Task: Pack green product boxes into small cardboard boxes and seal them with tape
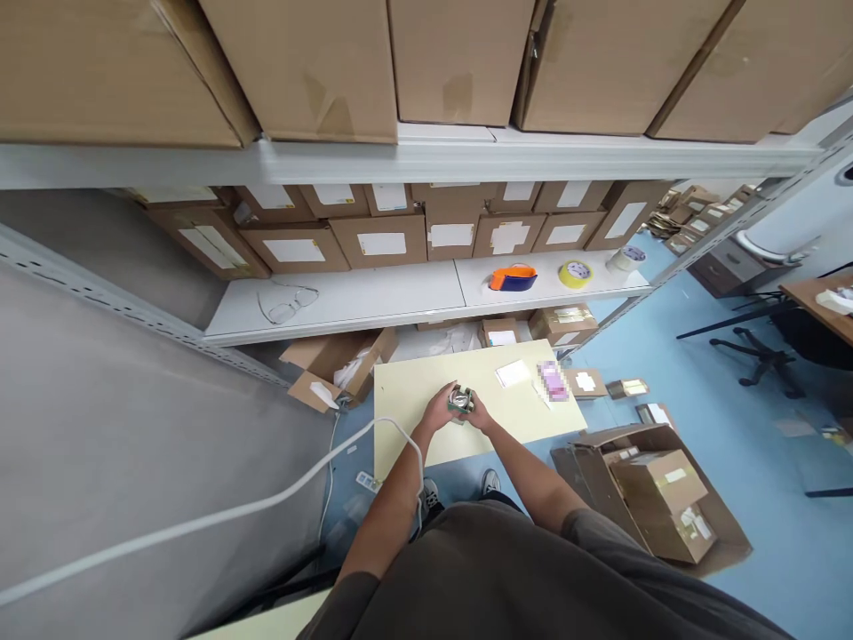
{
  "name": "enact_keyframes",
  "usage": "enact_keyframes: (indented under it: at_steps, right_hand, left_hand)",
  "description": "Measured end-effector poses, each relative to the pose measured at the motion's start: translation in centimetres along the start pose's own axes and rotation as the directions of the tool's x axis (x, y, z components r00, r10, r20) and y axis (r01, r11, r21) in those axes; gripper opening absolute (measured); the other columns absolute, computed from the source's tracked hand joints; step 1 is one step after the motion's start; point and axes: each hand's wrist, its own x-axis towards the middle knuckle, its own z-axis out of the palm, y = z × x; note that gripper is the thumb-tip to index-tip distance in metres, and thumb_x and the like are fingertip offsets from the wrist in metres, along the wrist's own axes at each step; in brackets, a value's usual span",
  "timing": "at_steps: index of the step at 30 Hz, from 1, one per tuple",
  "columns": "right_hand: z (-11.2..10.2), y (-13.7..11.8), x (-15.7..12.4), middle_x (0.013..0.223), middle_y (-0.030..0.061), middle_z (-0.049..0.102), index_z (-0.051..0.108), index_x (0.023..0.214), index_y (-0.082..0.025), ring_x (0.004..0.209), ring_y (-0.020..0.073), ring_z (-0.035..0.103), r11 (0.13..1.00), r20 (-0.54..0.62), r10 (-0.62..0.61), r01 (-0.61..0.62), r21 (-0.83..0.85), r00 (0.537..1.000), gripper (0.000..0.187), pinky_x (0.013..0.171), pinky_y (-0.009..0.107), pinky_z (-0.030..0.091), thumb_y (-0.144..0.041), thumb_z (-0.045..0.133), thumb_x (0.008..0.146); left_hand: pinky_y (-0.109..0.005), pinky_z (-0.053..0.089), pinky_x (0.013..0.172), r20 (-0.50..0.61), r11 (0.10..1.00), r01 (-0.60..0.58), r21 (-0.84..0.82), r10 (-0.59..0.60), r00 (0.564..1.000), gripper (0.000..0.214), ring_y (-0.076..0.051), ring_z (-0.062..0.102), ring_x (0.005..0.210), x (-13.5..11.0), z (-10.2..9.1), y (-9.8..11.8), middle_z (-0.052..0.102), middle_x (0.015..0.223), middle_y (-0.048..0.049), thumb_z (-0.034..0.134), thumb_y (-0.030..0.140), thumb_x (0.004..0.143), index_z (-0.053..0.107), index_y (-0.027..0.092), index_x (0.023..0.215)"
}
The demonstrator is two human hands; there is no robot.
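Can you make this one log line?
left hand / right hand: holding small shiny object | over: pale table | nearby: white card

Left hand (440, 412), right hand (478, 414) clasp small shiny object (460, 401) over pale table (413, 436).

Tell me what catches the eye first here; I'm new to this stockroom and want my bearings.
Big cardboard boxes crowd the top shelf, filling the upper view. At the middle, the left hand and right hand hold a small shiny object over a pale yellow table. An orange tape dispenser stands out on the white shelf behind it.
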Motion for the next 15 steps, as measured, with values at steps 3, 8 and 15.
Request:
enact_keyframes:
  at_steps: [3, 8, 15]
  right_hand:
    - [2.4, -1.4, 1.9, 0.129, 0.0043, 0.074, 0.059, 0.138, -0.028, 0.121, 0.0304, 0.07, 0.996, 0.082, 0.005, -0.012, 0.084, 0.997, 0.089, 0.106, 0.043, 0.057, -0.019, 0.083, 0.053]
    - [5.2, -3.8, 3.5, 0.137, 0.0069, 0.073, 0.061, 0.144, -0.027, 0.129, 0.0323, 0.067, 0.998, 0.218, 0.015, -0.028, 0.058, 0.976, 0.098, 0.112, 0.047, 0.054, -0.012, 0.085, 0.05]
    - [4.8, -6.2, 1.9, 0.147, 0.0066, 0.069, 0.07, 0.134, -0.03, 0.133, 0.0293, 0.068, 0.992, 0.037, -0.117, 0.118, -0.042, 0.992, 0.064, 0.113, 0.044, 0.055, -0.023, 0.078, 0.07]
  left_hand:
    - [-0.05, 0.035, 0.136, -0.066, 0.999, 0.029, 0.025, -0.027, 0.997, 0.083, -0.035, 0.053, 0.156, 0.3, -2.0, -0.2, 0.062, 0.161, -0.0164, 0.075, -0.004, 0.065, 0.069, 0.018, 0.145]
    - [-0.05, 0.044, 0.129, -0.155, 0.987, 0.153, 0.044, -0.144, 0.977, 0.09, -0.037, 0.061, 0.146, -0.8, -5.8, -1.7, 0.06, 0.16, -0.0143, 0.088, 0.005, 0.059, 0.067, 0.023, 0.144]
    - [-0.052, 0.047, 0.124, -0.136, 0.981, 0.177, -0.083, -0.187, 0.973, 0.081, -0.034, 0.065, 0.14, -2.2, -5.7, -2.8, 0.072, 0.147, -0.0081, 0.091, 0.017, 0.067, 0.063, 0.029, 0.142]
